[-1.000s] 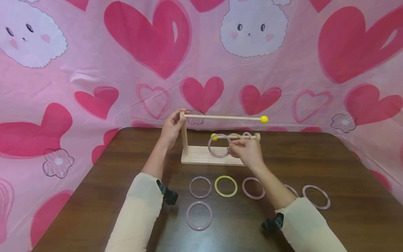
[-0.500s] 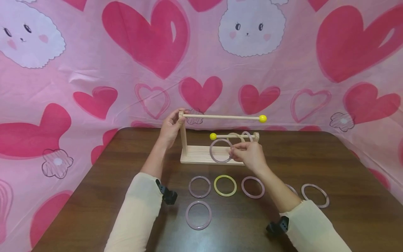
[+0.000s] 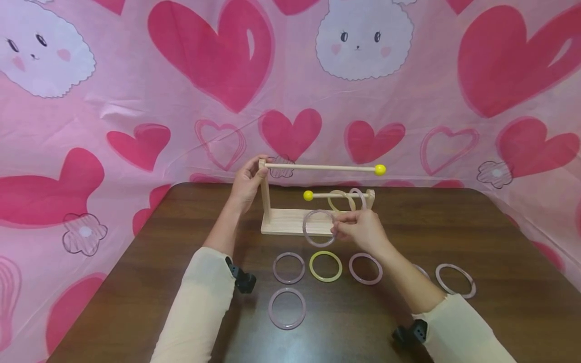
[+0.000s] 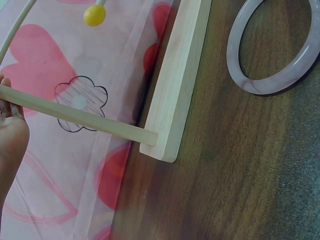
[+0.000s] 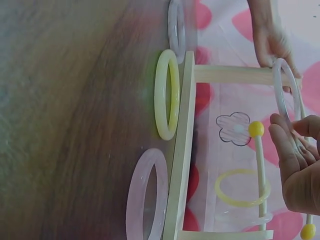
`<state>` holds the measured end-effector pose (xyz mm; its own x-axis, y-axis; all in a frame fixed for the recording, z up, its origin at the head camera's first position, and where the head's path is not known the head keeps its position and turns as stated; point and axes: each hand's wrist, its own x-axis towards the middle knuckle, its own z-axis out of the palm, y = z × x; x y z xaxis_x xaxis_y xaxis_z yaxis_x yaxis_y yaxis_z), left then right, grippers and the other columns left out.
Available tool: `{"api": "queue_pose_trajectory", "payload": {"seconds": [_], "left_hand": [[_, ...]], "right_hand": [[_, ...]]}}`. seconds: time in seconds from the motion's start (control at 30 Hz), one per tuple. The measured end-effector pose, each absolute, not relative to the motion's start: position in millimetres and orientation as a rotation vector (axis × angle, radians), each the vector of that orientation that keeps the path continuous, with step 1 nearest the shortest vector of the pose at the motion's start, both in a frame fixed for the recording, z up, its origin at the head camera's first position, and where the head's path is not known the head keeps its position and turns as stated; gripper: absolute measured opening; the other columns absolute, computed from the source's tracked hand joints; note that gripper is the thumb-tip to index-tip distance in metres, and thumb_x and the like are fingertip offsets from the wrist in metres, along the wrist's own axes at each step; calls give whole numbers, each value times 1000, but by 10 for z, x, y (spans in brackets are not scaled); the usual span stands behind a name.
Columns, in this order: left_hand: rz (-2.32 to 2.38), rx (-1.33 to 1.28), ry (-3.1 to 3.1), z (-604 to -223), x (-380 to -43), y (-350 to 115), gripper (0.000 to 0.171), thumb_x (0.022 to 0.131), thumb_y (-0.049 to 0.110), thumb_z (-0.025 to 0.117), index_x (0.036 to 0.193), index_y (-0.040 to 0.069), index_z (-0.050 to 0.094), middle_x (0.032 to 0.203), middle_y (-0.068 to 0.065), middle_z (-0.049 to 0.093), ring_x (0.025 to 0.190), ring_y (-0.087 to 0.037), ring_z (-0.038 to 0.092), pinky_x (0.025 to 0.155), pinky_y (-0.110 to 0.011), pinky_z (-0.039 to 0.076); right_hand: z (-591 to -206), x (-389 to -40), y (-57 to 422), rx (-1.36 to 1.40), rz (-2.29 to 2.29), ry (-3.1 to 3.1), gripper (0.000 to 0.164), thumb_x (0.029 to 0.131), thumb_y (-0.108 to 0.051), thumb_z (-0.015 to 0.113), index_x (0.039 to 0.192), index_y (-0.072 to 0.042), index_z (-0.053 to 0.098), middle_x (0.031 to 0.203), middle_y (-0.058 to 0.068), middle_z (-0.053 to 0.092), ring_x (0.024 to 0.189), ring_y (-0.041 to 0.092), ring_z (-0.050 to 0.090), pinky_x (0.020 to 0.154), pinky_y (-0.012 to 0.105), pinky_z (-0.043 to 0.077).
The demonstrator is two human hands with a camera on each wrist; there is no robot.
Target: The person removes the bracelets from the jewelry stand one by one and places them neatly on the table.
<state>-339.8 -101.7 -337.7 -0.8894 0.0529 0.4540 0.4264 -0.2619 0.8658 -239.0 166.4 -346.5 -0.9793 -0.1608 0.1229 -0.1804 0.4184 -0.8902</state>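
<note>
My left hand grips the top of the left post of a pale wooden bangle stand. In my right hand, a glossy pale purple bangle is pinched at its right side, held up in front of the stand's base and below the lower rod. That lower rod, tipped with a yellow ball, carries a pale yellow bangle and a lavender bangle. Nothing hangs on the upper rod. The right wrist view shows thumb and fingers on the held bangle.
On the brown table, a purple bangle, a yellow bangle and a pink bangle lie in a row. Another purple bangle is nearer. A pale bangle lies right; my right forearm partly hides one more.
My right hand has lowered the pale purple bangle from the lower rod's ball end to in front of the base. The left hand keeps its grip on the post.
</note>
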Motion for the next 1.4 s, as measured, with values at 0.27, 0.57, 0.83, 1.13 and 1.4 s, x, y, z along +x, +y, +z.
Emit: {"api": "queue_pose_trajectory", "payload": {"seconds": [0.27,0.57,0.83,1.13,1.4], "left_hand": [[-2233,-601,-1746,-3370,-3391,-1007,57,76,26,63,119,-9,48,101,11,63,98,-10,52,87,-25,40],[-2260,-602,-1720,-3379,-3396,-1013,33,79,19,63,110,8,59,102,9,63,99,-11,53,88,-25,40],[-2265,-586,-1735,-3370,-3383,-1019,29,81,18,63,109,13,60,112,-6,62,102,-11,52,91,-27,40],[-2255,-578,-1744,-3370,-3395,-1017,55,78,23,62,121,-8,48,127,-30,46,104,-10,52,93,-28,39],[-2278,-575,-1738,-3357,-3375,-1022,44,78,22,63,116,1,55,121,-19,55,105,-12,52,93,-28,39]], "right_hand": [[-3452,-2273,1679,343,1774,-2648,15,84,4,62,93,15,64,76,18,68,66,21,67,59,32,55],[-3471,-2154,1722,470,1769,-2721,13,84,3,60,88,13,66,73,16,68,64,19,66,58,34,55],[-3461,-2054,1764,512,1765,-2799,13,84,4,57,87,12,66,72,14,67,63,20,66,60,37,55],[-3503,-1980,1814,492,1764,-2883,17,80,2,56,89,14,65,72,12,68,63,19,65,60,39,55],[-3538,-1903,1836,556,1795,-2944,17,78,2,57,88,14,65,74,17,67,61,18,64,55,31,54]]}}
